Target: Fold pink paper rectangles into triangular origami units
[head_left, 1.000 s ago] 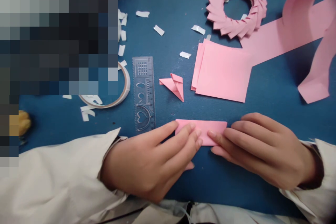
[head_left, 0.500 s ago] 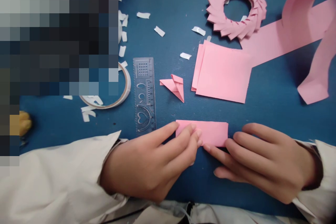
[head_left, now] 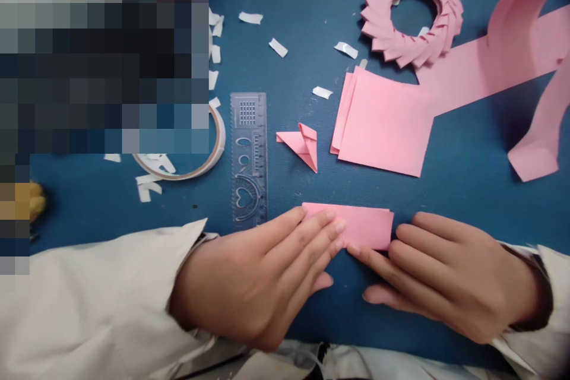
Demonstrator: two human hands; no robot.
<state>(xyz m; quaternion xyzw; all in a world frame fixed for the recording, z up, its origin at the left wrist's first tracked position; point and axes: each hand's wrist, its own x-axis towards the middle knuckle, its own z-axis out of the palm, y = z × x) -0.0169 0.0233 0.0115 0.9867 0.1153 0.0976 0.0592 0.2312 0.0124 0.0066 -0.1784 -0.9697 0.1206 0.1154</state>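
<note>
A pink sheet of paper (head_left: 367, 228), folded into a narrow rectangle, lies flat in front of me. My left hand (head_left: 262, 273) presses its left part with fingers stretched flat, the thumb apart below. At the lower edge of the paper, my right hand (head_left: 449, 273) touches the crease with its extended index finger; the other fingers are partly curled and the thumb is apart. Just beyond sits a small folded pink paper piece (head_left: 307, 145). Several square pink sheets (head_left: 385, 124) are stacked to its right.
A clear plastic ruler (head_left: 249, 160) lies left of the folded piece, beside a roll of tape (head_left: 218, 142). Farther back are a pink paper ring (head_left: 378, 18) of interlocked pieces, long pink paper strips (head_left: 467, 74) and scattered white scraps (head_left: 278, 47). The upper left is blurred out.
My left fingers have flattened over the paper and the left thumb now shows below them. The right hand has barely moved. The whole view has shifted slightly.
</note>
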